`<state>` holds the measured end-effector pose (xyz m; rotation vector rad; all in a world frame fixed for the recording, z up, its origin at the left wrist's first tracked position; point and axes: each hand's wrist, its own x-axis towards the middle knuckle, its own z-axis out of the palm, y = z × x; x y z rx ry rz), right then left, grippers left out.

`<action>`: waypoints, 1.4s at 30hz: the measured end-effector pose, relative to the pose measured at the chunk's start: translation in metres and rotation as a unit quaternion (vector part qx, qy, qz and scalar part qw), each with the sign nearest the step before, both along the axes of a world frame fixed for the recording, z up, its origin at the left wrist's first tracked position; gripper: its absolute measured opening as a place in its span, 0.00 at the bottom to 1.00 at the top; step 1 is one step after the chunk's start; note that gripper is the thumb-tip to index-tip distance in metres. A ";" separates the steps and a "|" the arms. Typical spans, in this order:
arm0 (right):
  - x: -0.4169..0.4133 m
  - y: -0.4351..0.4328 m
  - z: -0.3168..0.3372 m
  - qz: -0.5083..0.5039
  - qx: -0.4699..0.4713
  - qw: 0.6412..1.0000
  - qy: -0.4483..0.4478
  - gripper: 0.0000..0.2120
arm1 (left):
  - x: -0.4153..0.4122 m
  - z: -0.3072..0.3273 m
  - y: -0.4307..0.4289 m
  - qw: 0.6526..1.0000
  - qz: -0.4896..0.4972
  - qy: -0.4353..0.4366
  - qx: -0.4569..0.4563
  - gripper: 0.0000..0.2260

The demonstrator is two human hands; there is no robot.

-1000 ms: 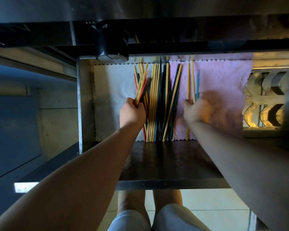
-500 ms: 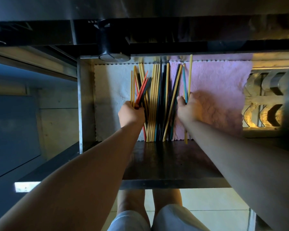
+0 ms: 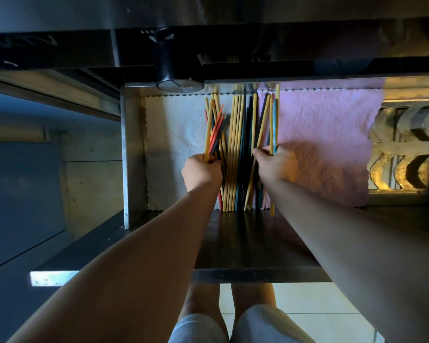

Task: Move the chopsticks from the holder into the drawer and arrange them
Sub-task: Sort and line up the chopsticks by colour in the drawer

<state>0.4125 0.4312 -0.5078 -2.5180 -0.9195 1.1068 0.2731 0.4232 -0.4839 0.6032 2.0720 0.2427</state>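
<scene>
In the drawer [image 3: 132,154] the chopsticks [image 3: 236,144] lie mid-floor in a loose row, long axes running front edge to back wall (yellow, black, teal, some red). The left hand [image 3: 201,173] grips a crossed bunch at the row's left, the right hand [image 3: 274,164] pinches a couple at its right; both are equally near.

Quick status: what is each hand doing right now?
Left hand: closed, gripping a fanned bundle of yellow, orange and dark chopsticks.
Right hand: closed, pinching thin yellow and blue chopsticks.
</scene>
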 end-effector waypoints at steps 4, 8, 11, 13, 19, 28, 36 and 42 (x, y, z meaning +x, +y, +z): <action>-0.004 0.006 -0.003 0.007 -0.024 1.000 -0.018 0.11 | -0.002 0.000 0.000 1.000 0.000 -0.006 0.000 0.03; 0.003 0.004 0.000 0.011 -0.012 1.000 -0.026 0.13 | -0.003 0.001 0.001 1.000 0.021 -0.009 0.007 0.03; 0.011 0.002 0.005 0.011 0.006 1.000 -0.001 0.14 | 0.001 0.002 0.000 0.999 0.033 -0.013 0.011 0.07; 0.015 0.001 0.007 0.003 0.011 1.000 0.017 0.15 | 0.004 0.001 0.000 0.999 0.032 -0.010 0.011 0.10; 0.017 0.002 0.011 -0.053 0.009 0.992 0.118 0.14 | 0.005 -0.002 -0.001 0.999 0.042 0.021 0.011 0.03; 0.004 -0.006 0.031 -0.049 0.019 0.973 0.225 0.13 | 0.002 -0.013 0.000 0.999 0.003 0.049 -0.017 0.08; -0.004 -0.009 0.038 -0.067 0.018 0.965 0.253 0.12 | 0.000 -0.014 0.001 0.998 -0.002 0.062 0.012 0.04; -0.004 -0.011 0.033 -0.061 0.017 0.965 0.254 0.12 | 0.006 -0.018 -0.005 0.998 -0.024 0.048 0.016 0.05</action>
